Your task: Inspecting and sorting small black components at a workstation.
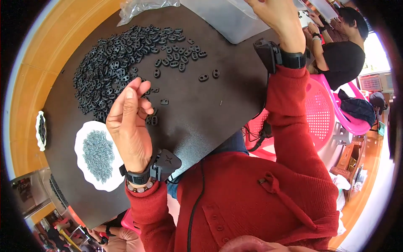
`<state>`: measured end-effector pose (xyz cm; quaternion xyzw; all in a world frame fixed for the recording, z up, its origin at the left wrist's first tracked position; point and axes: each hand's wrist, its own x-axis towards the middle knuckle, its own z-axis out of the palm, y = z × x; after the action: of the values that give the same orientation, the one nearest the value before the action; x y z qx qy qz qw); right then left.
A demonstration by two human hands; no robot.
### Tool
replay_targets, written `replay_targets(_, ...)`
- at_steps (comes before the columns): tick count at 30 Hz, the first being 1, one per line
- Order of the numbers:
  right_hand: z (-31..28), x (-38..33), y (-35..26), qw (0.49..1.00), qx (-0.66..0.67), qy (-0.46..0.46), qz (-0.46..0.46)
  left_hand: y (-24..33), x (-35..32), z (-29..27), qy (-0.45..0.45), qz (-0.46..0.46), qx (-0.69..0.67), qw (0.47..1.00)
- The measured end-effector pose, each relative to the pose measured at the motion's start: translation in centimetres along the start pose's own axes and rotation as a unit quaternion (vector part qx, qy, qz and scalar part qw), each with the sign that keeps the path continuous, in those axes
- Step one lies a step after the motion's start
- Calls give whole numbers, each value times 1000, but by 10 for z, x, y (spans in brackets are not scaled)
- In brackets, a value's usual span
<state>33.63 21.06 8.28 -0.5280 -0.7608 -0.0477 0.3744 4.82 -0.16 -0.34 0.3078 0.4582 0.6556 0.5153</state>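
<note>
At the far left edge a small white dish (pixel 40 130) sits on the dark tabletop (pixel 201 113). Right of it, a white plate (pixel 84 164) holds grey screws (pixel 98 156). The left hand (pixel 128 126) hovers near the black plastic pieces (pixel 117 63), fingers curled together; whether they pinch anything I cannot tell. Far right, the right hand (pixel 277 17) reaches into a clear plastic bin (pixel 226 21), its grip hidden.

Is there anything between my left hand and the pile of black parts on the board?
Nothing visible does. The left hand hovers at the pile of black parts, a few loose ones by its fingertips. The dish of screws lies behind the wrist.
</note>
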Motion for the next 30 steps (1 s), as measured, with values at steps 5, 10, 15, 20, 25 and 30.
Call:
replay_targets(5,-21,-12,-20,997,69,-15,34,-3,0,2,-2,-6,-4,1000)
replay_targets(10,-52,-73,-8,985,102,-108,-88,-2,-3,-8,-42,-12,-8,999)
replay_targets(15,-39,-122,-16,914,79,-359,-172,-1,-2,-4,-44,-17,-7,999)
replay_targets(20,-17,-158,-16,865,151,-459,-139,0,-5,-2,-34,-22,-5,999)
replay_targets(25,-4,-164,-21,863,164,-450,-160,3,-8,-3,-24,-50,30,998)
replay_targets(30,10,-168,-27,864,151,-436,-199,8,-11,-6,-26,-45,22,998)
